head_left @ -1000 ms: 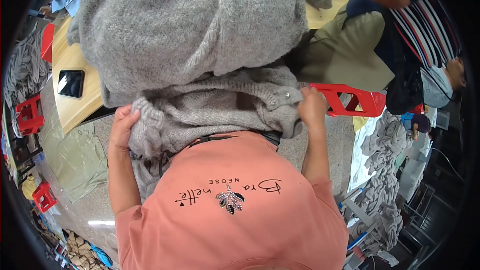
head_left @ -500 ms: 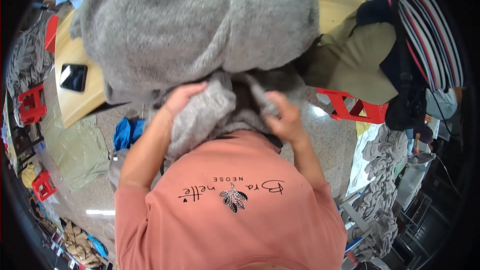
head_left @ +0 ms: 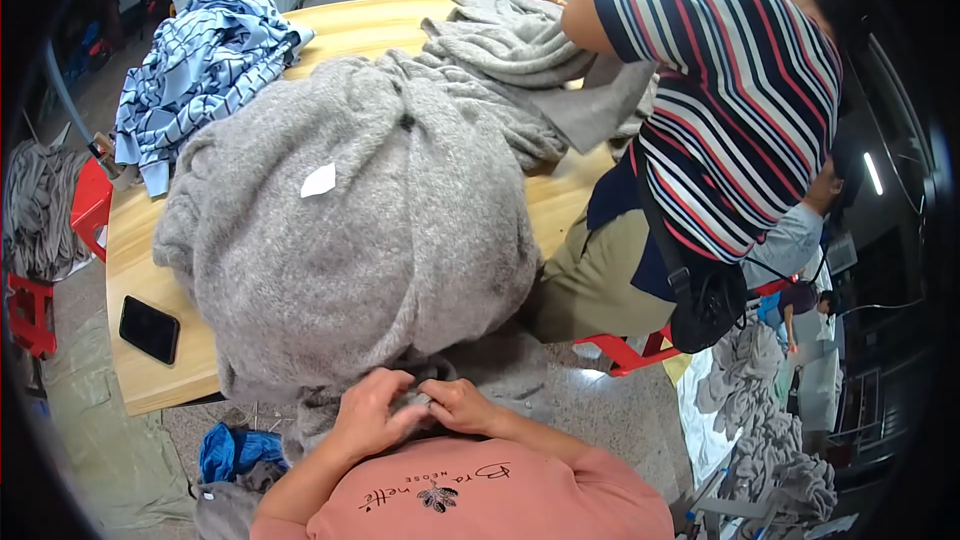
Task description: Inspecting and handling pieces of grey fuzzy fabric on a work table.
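A large bundle of grey fluffy fabric [head_left: 350, 230] bulges over the table edge in front of me, with a small white tag [head_left: 319, 181] on it. Below its near side, close to my chest, both hands work at a fold of the same grey cloth. My left hand [head_left: 372, 415] has its fingers bent over the cloth and its thumb toward the other hand. Just beside it, my right hand [head_left: 456, 406] is closed, pinching the cloth. The piece between the fingers is mostly hidden.
A black phone [head_left: 150, 329] lies on the wooden table [head_left: 190, 350]. Blue checked cloth [head_left: 200, 70] is heaped at the back left. On the right, a person in a striped shirt [head_left: 730, 90] handles grey fabric [head_left: 510, 50]. A red stool [head_left: 625, 352] stands beneath, and blue cloth [head_left: 238, 452] lies lower left.
The view has tilted up, bringing in the far table and the co-worker. My hands, formerly apart with grey cloth between them, have come together at the bundle's near edge.
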A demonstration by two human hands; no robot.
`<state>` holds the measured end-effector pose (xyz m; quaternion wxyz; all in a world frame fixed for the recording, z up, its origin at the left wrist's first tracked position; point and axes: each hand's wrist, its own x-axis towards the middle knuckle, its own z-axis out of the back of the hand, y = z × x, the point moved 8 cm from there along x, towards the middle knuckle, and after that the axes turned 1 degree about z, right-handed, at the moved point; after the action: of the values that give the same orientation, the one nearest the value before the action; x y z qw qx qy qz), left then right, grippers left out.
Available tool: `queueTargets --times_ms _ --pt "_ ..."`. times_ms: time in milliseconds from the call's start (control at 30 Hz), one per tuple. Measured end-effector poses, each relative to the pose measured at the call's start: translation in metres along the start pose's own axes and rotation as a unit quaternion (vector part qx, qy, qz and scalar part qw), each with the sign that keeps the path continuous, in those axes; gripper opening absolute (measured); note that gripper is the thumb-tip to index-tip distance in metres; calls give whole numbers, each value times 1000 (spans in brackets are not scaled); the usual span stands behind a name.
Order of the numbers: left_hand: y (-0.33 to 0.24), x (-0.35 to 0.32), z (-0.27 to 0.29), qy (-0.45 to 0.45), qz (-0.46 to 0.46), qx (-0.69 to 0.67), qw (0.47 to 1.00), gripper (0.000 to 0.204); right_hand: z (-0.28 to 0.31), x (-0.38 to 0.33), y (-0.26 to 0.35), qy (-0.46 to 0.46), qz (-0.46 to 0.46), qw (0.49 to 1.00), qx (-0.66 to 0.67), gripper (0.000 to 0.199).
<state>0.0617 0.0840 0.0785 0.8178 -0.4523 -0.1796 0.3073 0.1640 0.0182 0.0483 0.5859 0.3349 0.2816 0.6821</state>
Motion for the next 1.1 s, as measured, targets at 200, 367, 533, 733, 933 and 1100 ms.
queueTargets --times_ms 200,367,533,733,933,1100 --pt "4 -1 -4 45 -22 86 995 23 8 15 4 -52 -68 996 22 12" --pt "25 -9 -4 -2 27 -68 997 7 10 17 22 -63 5 994 94 15" --pt "32 -9 -17 3 11 -47 999 9 -1 14 18 -28 -5 989 142 14" --pt "53 -11 -33 60 115 -115 985 10 -8 12 3 0 -28 996 82 11" --pt "52 -13 -30 30 96 -140 985 10 -18 10 -7 38 -57 995 73 10" --pt "50 -14 -27 4 67 -144 987 8 -25 10 -4 79 -30 996 7 8"
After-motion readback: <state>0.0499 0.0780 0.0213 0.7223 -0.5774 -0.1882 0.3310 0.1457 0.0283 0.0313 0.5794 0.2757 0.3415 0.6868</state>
